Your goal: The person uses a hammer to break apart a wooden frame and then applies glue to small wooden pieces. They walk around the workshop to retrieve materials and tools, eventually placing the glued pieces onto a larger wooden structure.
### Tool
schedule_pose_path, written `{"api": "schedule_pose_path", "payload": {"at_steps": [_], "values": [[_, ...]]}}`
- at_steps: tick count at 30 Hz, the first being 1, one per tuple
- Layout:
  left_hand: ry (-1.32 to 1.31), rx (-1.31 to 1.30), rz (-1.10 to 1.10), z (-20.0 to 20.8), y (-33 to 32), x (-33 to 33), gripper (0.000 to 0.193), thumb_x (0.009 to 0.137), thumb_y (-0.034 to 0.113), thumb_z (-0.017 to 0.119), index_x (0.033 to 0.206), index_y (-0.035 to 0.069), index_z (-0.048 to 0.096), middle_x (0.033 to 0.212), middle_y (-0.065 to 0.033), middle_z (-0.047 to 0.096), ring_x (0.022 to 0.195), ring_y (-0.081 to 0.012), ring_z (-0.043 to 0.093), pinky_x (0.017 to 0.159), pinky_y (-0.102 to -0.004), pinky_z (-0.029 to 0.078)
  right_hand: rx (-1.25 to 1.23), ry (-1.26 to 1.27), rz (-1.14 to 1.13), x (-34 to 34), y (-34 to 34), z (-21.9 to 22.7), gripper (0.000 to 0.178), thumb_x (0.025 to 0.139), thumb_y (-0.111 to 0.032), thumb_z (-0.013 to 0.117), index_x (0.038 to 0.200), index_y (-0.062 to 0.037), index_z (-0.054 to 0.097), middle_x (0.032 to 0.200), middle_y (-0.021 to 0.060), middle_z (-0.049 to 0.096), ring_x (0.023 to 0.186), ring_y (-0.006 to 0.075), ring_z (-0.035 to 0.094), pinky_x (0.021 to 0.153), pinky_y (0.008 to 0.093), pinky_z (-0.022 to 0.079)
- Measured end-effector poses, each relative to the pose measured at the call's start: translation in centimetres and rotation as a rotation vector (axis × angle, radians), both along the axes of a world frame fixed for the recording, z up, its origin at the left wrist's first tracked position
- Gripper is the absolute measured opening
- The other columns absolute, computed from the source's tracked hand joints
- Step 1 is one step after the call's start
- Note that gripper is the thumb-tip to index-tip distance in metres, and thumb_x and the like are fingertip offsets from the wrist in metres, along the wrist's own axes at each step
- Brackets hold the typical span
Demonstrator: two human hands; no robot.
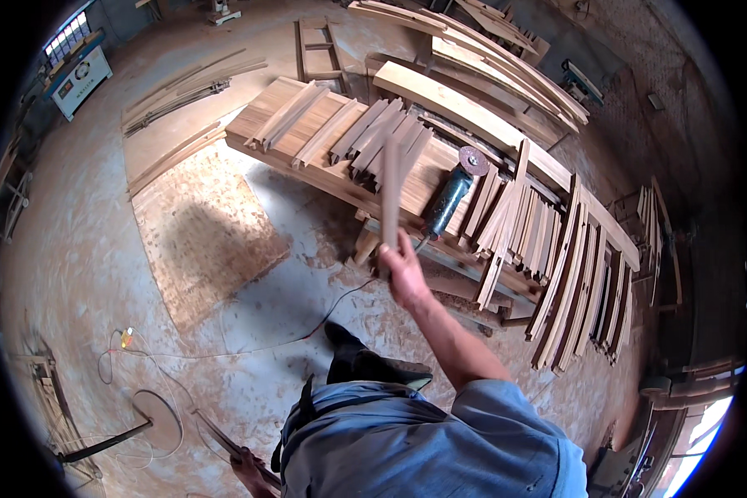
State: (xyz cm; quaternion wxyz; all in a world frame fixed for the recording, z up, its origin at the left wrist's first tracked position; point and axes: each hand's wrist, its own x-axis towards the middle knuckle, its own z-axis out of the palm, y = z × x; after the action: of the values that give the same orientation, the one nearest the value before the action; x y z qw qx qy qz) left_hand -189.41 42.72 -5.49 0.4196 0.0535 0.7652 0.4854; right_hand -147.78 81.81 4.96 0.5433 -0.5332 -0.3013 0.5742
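Note:
My right hand (402,270) is closed round the lower end of a wooden strip (391,187), which stands up in front of the workbench (328,176) and is a little blurred. Low in the picture, beside my body, my left hand (247,471) grips a long narrow wooden strip (216,433); part of that hand is hidden by my clothes. Just right of the raised strip, an angle grinder (449,202) with a round disc lies on the bench. Several short dark wooden pieces (382,137) lie on the bench top behind the strip.
Many slats (539,232) lie across the bench's right end, some jutting past its edge. A thick beam (456,108) runs along the far side. A cord (249,353) crosses the floor near my shoes (365,361). A plywood sheet (207,232) lies left; a round-based stand (158,419) is lower left.

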Motion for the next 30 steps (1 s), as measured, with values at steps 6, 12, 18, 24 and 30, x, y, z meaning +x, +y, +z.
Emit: {"api": "schedule_pose_path", "payload": {"at_steps": [6, 12, 18, 24, 30], "values": [[0.085, 0.102, -0.106, 8.8, 10.0, 1.2, 0.053, 0.083, 0.015, 0.062, 0.129, -0.001, 0.043, 0.065, -0.0022, 0.051, 0.05, -0.0113, 0.048, 0.048, -0.024, 0.041, -0.148, 0.137, 0.573, -5.7, -2.9, 1.3, 0.082, 0.087, -0.03, 0.06, 0.148, -0.0071, 0.01, 0.117, 0.0175, 0.048, 0.084, 0.0196, 0.056, 0.069, 0.0327, 0.049], [0.143, 0.288, -0.198, 13.6, 18.3, 4.8, 0.059, 0.082, 0.019, 0.062, 0.132, -0.003, 0.039, 0.076, -0.0037, 0.055, 0.066, -0.0121, 0.054, 0.06, -0.0247, 0.044, -0.153, 0.108, 1.137, -11.5, -3.4, 5.0, 0.084, 0.085, -0.024, 0.064, 0.146, -0.0014, 0.012, 0.115, 0.0202, 0.046, 0.088, 0.025, 0.054, 0.078, 0.0366, 0.047], [0.021, 0.384, 0.052, 14.9, 23.1, 9.2, 0.066, 0.083, 0.03, 0.063, 0.133, -0.003, 0.037, 0.119, -0.0143, 0.051, 0.102, -0.0245, 0.055, 0.08, -0.0387, 0.048, 0.336, -0.357, 1.442, -15.1, -3.9, 4.3, 0.085, 0.076, -0.022, 0.07, 0.142, -0.0056, 0.02, 0.121, 0.0224, 0.038, 0.103, 0.0375, 0.053, 0.089, 0.0418, 0.044], [-0.105, 0.432, 0.195, 14.6, 22.7, 10.6, 0.067, 0.083, 0.037, 0.063, 0.13, -0.004, 0.04, 0.122, -0.0179, 0.05, 0.108, -0.0289, 0.052, 0.092, -0.0441, 0.045, 0.731, -0.599, 1.414, -15.0, -3.4, 3.0, 0.083, 0.068, -0.024, 0.075, 0.136, -0.0053, 0.031, 0.115, 0.0201, 0.041, 0.102, 0.0351, 0.051, 0.081, 0.0407, 0.047], [-0.056, 0.385, 0.298, 15.1, 21.9, 11.7, 0.064, 0.083, 0.037, 0.064, 0.127, -0.005, 0.044, 0.12, -0.0177, 0.051, 0.11, -0.0287, 0.051, 0.095, -0.0438, 0.041, 0.874, -0.633, 1.349, -15.2, -4.5, 2.5, 0.084, 0.067, -0.026, 0.077, 0.135, -0.0045, 0.033, 0.114, 0.0203, 0.042, 0.101, 0.035, 0.05, 0.08, 0.0412, 0.047]]}}
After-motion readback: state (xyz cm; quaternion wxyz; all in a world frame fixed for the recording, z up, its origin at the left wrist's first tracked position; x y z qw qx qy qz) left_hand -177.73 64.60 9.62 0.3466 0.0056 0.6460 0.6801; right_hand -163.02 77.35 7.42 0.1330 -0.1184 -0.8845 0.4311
